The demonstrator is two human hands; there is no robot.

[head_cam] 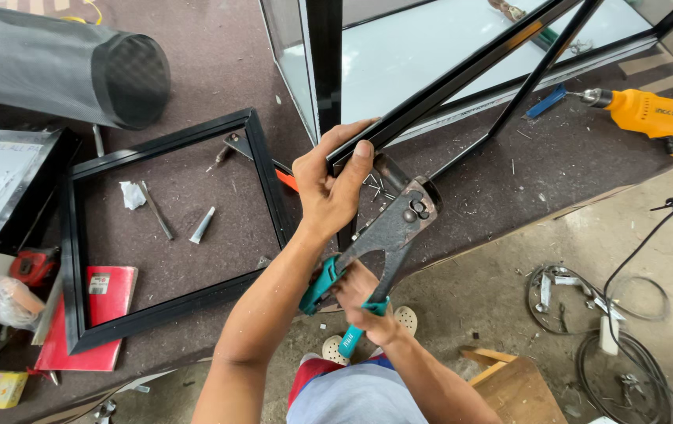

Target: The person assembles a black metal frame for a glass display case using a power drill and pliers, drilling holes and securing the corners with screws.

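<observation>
A hand riveter with a dark metal head and teal handles points at the end of a black metal frame bar that runs diagonally up to the right. My left hand grips the end of that bar, thumb on top, just beside the riveter's head. Lower down, my right hand is closed around the teal handles. The bar belongs to a black frame lying over a pale glass panel on the brown workbench.
A small black rectangular frame lies to the left, with small metal pieces inside it. An orange electric drill rests at right, its cord trailing to the floor. A dark mesh roll lies top left, a red book bottom left.
</observation>
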